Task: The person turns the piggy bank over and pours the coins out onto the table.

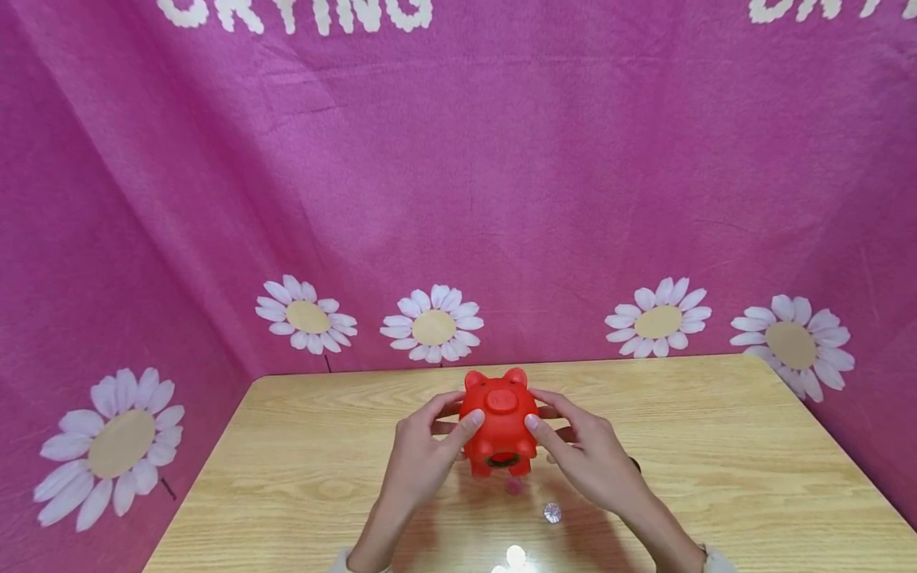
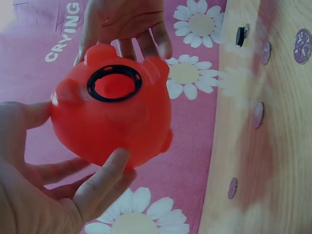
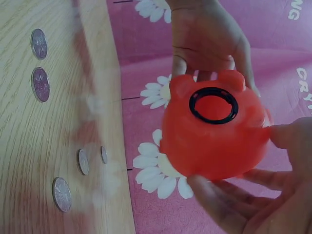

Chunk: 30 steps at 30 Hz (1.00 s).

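A red piggy bank (image 1: 500,422) is held up above the table, its snout facing me. My left hand (image 1: 423,458) grips one side, thumb on the front and fingers around behind. On the other side my right hand (image 1: 591,458) holds it the same way. Both wrist views show the pig's underside, where a black ring (image 2: 114,83) surrounds an open round hole. Clear, pinkish ribbed discs lie on the wooden table below, one a disc (image 1: 552,512) near my right hand and another disc (image 3: 40,84) in the right wrist view.
A small black round piece (image 2: 240,36) sits on the table (image 1: 308,477) beside a disc. Behind the table and along its sides hangs a pink cloth (image 1: 501,199) printed with daisies and white letters.
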{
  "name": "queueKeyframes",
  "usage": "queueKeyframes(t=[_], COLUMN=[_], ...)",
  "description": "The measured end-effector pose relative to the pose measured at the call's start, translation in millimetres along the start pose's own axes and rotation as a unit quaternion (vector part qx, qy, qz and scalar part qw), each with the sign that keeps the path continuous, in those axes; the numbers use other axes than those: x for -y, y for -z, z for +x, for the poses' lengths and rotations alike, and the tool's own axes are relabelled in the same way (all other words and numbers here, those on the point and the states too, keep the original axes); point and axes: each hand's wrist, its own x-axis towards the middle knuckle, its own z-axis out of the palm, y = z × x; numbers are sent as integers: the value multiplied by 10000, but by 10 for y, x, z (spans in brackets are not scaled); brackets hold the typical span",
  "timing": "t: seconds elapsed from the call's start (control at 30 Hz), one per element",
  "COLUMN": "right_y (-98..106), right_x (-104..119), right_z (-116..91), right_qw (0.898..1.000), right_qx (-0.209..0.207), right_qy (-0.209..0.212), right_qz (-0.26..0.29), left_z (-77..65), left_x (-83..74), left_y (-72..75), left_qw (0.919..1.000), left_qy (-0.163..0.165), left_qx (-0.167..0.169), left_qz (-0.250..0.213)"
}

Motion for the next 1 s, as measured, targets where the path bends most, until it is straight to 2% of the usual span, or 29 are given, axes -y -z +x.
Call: queueKeyframes(t=[0.13,0.23,0.5,0.73,0.87,1.0], right_y=[-17,-24,2,35,65,94], right_x=[-13,-25,-9,8,21,23], right_z=[8,13,7,3,-7,-20], right_qw=[9984,9974,9980,9990,9994,9975], right_qx=[145,236,265,185,84,-96], right_qy=[-466,-589,-559,-347,-87,432], right_qz=[-301,-330,120,226,328,549], left_z=[13,20,28,21,18,-1], left_x=[35,67,82,50,39,7], left_y=[-17,-30,-39,-38,-31,-2], left_qw=[9990,9982,9989,9997,9995,9973], left_qy=[341,458,353,-22,-281,-580], left_qx=[294,397,301,164,25,16], left_qz=[-12,-24,-39,180,156,-456])
